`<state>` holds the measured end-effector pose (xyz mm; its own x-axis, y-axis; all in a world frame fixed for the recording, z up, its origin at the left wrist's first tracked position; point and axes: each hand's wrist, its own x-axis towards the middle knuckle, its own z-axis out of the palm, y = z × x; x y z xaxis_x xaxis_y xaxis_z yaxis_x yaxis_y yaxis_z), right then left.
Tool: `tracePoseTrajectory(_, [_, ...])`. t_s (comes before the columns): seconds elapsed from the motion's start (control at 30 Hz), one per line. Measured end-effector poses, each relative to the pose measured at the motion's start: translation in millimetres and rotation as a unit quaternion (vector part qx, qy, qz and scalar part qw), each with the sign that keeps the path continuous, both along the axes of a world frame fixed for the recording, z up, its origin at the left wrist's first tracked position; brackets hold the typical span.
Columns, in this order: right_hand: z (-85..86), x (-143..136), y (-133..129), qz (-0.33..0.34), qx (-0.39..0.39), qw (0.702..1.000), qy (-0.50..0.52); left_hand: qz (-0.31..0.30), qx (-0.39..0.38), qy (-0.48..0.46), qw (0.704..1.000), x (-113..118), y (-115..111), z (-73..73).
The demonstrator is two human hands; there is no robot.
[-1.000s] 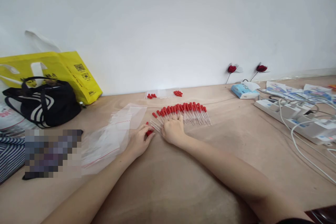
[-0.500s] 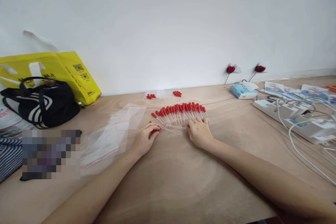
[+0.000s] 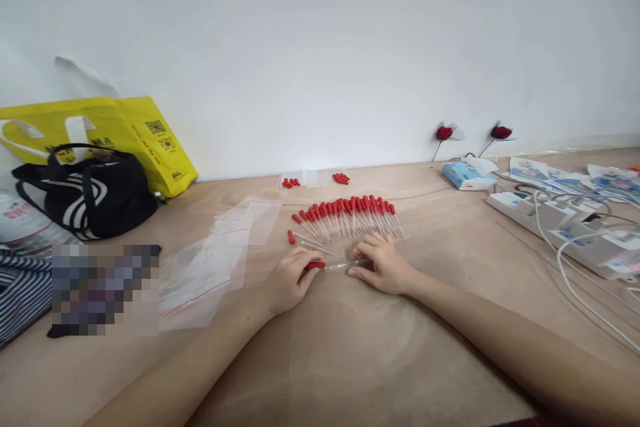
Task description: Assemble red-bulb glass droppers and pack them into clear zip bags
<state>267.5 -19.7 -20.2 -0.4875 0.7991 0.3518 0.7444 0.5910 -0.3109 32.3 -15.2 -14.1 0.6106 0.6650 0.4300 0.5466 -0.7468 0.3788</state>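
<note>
Now your left hand (image 3: 295, 279) pinches a red rubber bulb (image 3: 315, 265) against the slim clear tube (image 3: 343, 266) your right hand (image 3: 381, 265) pinches.

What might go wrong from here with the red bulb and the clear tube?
If the left hand and right hand push out of line, the thin clear tube might slip or bend near the held red bulb. The loose red bulb could get knocked away by the left hand.

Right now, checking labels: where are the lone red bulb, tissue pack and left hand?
Lone red bulb (image 3: 291, 237): head view, its middle.
Tissue pack (image 3: 466, 177): head view, its wrapper.
Left hand (image 3: 290, 282): head view, its back.
</note>
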Motion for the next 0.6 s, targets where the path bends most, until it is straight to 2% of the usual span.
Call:
tracePoseTrajectory(0.2, [-2.0, -15, 3, -0.019, -0.034, 0.999, 0.028, 0.006, 0.03, 0.014, 0.999, -1, 4, -1.0])
tracePoseTrajectory(0.37, [-4.2, -17, 1, -0.042, -0.009, 0.998, 0.04, 0.024, 0.079, -0.006, 0.997, -1, 2, -1.8])
tracePoseTrajectory(0.6, [-7.6, -18, -1, -0.048, 0.021, 0.997, 0.053, 0.043, 0.056, -0.033, 0.997, 4, -2, -6.5])
